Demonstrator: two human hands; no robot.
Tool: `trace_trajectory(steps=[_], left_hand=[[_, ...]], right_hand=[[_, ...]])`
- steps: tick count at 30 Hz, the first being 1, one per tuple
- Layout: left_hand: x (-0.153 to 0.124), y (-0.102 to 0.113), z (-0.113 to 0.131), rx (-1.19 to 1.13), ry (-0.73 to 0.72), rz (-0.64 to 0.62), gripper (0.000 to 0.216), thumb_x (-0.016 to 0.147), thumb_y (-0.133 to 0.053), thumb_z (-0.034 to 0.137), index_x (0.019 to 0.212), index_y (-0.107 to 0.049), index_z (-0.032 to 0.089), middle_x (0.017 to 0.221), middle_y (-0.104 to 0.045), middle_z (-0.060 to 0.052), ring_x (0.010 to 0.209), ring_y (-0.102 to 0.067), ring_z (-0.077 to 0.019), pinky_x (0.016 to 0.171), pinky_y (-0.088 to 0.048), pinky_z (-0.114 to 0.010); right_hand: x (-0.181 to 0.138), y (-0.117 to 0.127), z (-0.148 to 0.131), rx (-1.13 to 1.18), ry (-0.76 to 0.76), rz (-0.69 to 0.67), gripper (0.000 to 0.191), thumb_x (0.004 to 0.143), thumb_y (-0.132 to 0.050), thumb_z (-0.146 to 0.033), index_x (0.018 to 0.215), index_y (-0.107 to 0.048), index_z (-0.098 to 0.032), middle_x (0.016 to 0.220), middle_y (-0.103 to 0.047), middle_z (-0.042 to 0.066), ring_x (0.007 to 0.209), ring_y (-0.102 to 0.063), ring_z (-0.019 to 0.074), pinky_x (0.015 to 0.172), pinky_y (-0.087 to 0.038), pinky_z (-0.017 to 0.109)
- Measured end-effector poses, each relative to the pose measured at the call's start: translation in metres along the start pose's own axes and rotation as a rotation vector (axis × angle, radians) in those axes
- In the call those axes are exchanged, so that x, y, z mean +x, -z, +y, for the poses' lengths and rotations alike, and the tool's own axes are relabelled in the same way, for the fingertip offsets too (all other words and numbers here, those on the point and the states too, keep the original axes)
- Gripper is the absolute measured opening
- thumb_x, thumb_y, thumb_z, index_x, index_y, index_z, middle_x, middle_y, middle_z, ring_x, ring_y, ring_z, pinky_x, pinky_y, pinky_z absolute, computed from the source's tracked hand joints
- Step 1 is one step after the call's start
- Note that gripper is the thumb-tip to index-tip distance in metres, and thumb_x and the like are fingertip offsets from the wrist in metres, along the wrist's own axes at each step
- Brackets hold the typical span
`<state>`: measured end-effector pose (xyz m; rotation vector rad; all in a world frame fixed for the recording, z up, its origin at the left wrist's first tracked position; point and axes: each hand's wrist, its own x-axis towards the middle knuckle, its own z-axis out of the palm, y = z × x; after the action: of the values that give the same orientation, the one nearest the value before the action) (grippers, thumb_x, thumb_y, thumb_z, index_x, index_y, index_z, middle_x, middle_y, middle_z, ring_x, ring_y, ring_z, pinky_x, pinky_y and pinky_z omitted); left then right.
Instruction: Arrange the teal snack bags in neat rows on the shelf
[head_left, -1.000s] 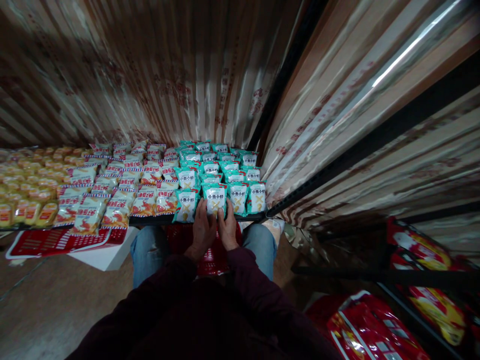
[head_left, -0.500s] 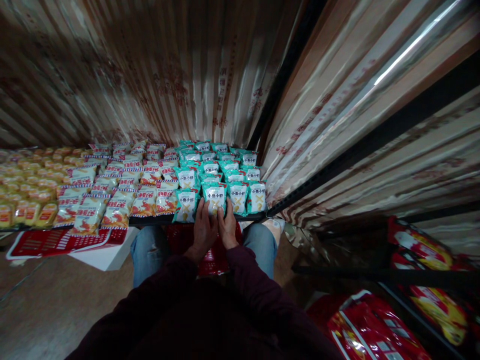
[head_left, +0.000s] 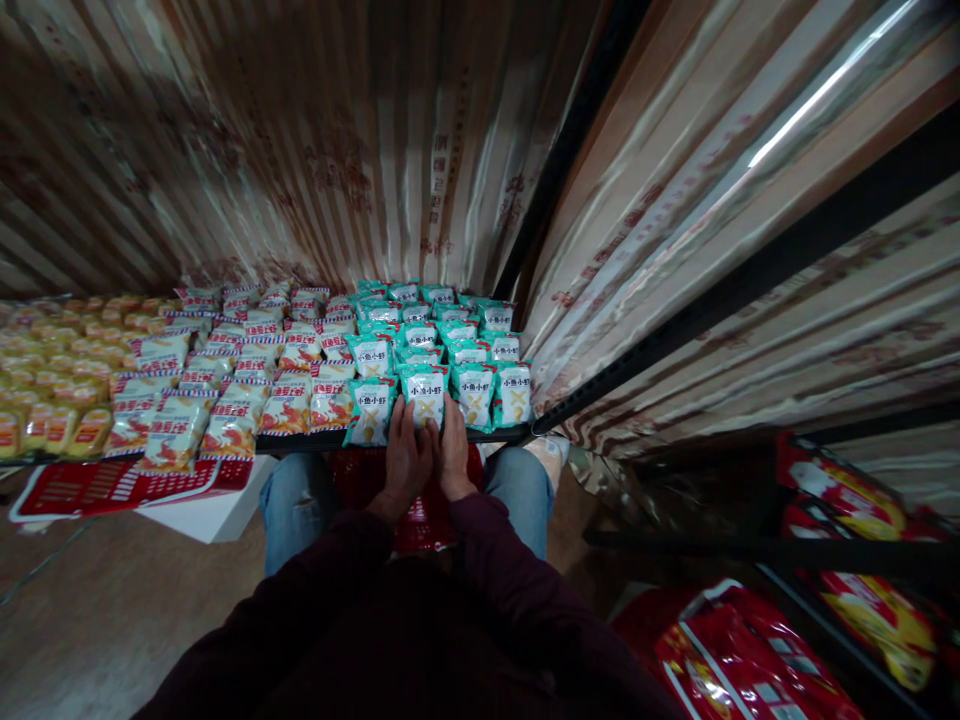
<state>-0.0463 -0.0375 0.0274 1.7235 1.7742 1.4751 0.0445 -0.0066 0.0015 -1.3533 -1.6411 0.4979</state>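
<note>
Front-row placement: left hand (head_left: 406, 458) and right hand (head_left: 453, 457), fingers closed on a teal snack packet (head_left: 424, 391), seat it upright at the shelf edge (head_left: 390, 438). Next, judged: release without toppling neighbouring teal packets (head_left: 474, 390).

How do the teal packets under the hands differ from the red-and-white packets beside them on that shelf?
The teal packets are teal with a white label panel; the red-and-white packets are pale with red bands. The teal packets fill the shelf's right end, the red-and-white ones lie to their left. Both the left hand and right hand rest on a front teal packet; no hand touches the red-and-white ones. Both kinds lie in overlapping rows.
</note>
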Motion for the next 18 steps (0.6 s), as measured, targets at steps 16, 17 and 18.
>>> trace_trajectory(steps=[16,17,18], left_hand=[[0.008,-0.008,-0.008,0.050,-0.071,0.016,0.046,0.095,-0.042,0.032,0.137,-0.039,0.014,0.147,-0.039,-0.021,0.137,-0.039,-0.0263,0.110,-0.037,-0.047],[0.008,-0.009,-0.009,0.055,-0.074,0.014,0.046,0.095,-0.042,0.032,0.138,-0.038,0.014,0.147,-0.039,-0.021,0.137,-0.038,-0.0263,0.109,-0.038,-0.047],[0.008,-0.009,-0.010,0.058,-0.077,0.010,0.047,0.095,-0.042,0.032,0.138,-0.038,0.014,0.147,-0.039,-0.021,0.138,-0.038,-0.0261,0.109,-0.039,-0.047]], right_hand=[[0.003,-0.019,0.019,-0.160,0.128,0.078,0.054,0.100,-0.023,-0.035,0.152,-0.014,-0.022,0.151,-0.032,0.013,0.140,-0.029,0.0219,0.113,-0.032,0.048],[0.003,-0.020,0.021,-0.167,0.135,0.074,0.054,0.100,-0.023,-0.034,0.152,-0.011,-0.022,0.153,-0.029,0.013,0.142,-0.027,0.0219,0.113,-0.032,0.048],[0.002,-0.022,0.023,-0.171,0.141,0.071,0.054,0.100,-0.023,-0.033,0.152,-0.009,-0.023,0.154,-0.026,0.012,0.143,-0.025,0.0217,0.114,-0.031,0.048]])
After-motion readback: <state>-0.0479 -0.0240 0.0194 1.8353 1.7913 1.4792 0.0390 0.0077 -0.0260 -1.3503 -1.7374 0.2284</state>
